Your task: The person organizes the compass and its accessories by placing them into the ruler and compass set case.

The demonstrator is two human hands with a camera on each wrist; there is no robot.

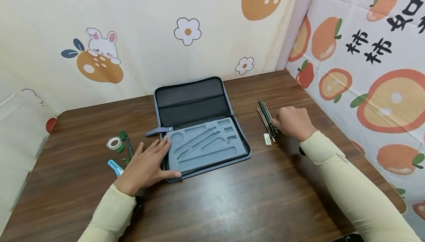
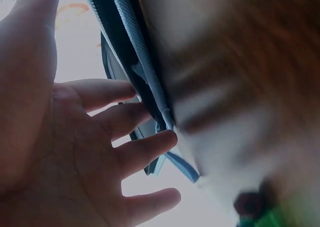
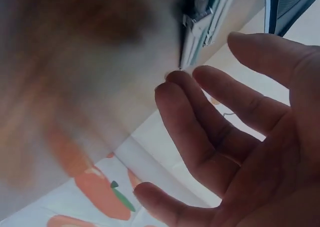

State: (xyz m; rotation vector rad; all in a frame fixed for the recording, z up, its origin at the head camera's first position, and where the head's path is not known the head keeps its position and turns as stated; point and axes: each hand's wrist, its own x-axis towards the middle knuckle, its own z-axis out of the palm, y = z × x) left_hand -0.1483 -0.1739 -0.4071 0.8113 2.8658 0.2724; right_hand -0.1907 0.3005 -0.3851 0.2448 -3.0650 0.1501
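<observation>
An unzipped blue-grey case (image 1: 193,90) lies open in mid-table, its dark lid folded back. Shaped hollows mark the grey-blue foam insert (image 1: 239,146) in its lower half. My left hand (image 1: 146,164) rests at the case's left edge with fingers spread, the thumb along the front left corner. To the right of the case is a small bunch of slender pencil-like and metal tools (image 1: 264,116), with a white and green eraser (image 1: 267,139) at its near end. My right hand (image 1: 293,121) is beside the bunch; its fingers (image 3: 182,132) are loosely bent and grip nothing in the right wrist view.
Left of the case lie a white ring-shaped roll (image 1: 114,143), a dark slim pen-like item (image 1: 128,147), small green pieces (image 1: 122,135) and a light-blue cutter (image 1: 115,167). Printed cloth hangs behind the table and along its right side.
</observation>
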